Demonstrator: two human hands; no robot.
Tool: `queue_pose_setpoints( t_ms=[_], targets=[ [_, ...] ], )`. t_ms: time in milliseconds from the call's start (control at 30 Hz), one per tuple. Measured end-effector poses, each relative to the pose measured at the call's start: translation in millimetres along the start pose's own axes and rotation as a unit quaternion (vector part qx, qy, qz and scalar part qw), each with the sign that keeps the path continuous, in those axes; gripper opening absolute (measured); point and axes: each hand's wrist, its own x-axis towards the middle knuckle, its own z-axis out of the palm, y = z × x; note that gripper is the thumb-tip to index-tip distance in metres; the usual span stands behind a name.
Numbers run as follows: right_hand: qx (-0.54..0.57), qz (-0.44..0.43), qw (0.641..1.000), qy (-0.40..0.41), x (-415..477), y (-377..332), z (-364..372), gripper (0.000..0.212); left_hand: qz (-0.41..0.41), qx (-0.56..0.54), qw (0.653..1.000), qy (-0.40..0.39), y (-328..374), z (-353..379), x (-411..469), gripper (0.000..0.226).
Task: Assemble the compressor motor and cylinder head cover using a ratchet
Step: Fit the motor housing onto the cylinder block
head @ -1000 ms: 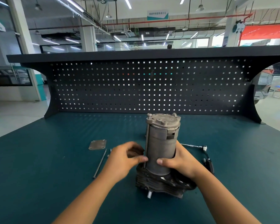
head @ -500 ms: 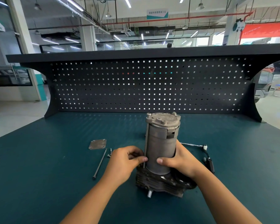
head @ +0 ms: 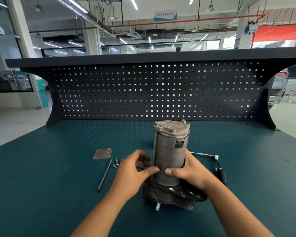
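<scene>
Motor (head: 169,159) stands upright on finned base (head: 169,195), mid-worktop (head: 58,168); right hand (head: 191,170) grips its lower right side; left hand (head: 133,170) pinches the bolt (head: 154,151) running down its left side. Plate (head: 102,153) lies flat to the left, apart.

Motor (head: 169,156) stood mid-bench (head: 41,185), left hand (head: 133,170) and right hand (head: 193,170) gripping its sides, so no way in there. Plate (head: 102,153), screws (head: 116,164) and bolt (head: 105,175) cluttered the left, cable (head: 220,171) the right. Outer bench was wide open.
</scene>
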Motion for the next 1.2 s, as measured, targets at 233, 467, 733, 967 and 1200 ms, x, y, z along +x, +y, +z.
queue_pose_setpoints(
  t_ms=[233,467,733,967,1200],
  targets=[
    [0.002,0.003,1.000,-0.002,0.2,-0.8,-0.3,0.077,0.010,-0.002,1.000,0.006,-1.0,1.7,2.8,0.024],
    [-0.004,0.004,1.000,-0.003,0.0,-1.0,-0.4,0.077,0.045,0.019,0.997,0.057,3.8,5.9,3.5,0.023],
    [-0.005,0.005,1.000,-0.004,0.0,-0.9,-1.1,0.078,0.047,-0.010,0.999,0.023,4.3,3.8,3.3,0.009],
    [-0.002,0.008,1.000,-0.002,0.1,-2.4,-0.5,0.076,0.033,-0.003,0.999,-0.015,-1.9,1.5,4.9,0.018],
    [-0.015,0.013,1.000,-0.014,-0.1,-4.7,2.8,0.083,0.100,-0.093,0.990,0.021,23.3,-1.3,15.7,0.073]
  ],
)
